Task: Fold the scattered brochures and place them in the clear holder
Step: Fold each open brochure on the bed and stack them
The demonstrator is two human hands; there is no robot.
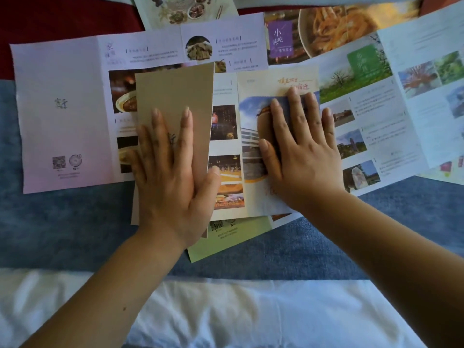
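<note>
Centre brochure [227, 121], tan panel folded over, long axis pointing away from the person. Left hand [170, 172] and right hand [301, 151], fingers straight, press it flat beside pink brochure [62, 109] on blue cloth [301, 247].

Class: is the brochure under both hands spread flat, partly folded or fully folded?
Partly folded. The left hand presses its tan panel over the middle panel; the right hand lies flat on the unfolded cover panel.

Overlapping unfolded brochures [57, 109] lie spread on a blue cloth [62, 234] beside a white sheet [226, 310].
</note>
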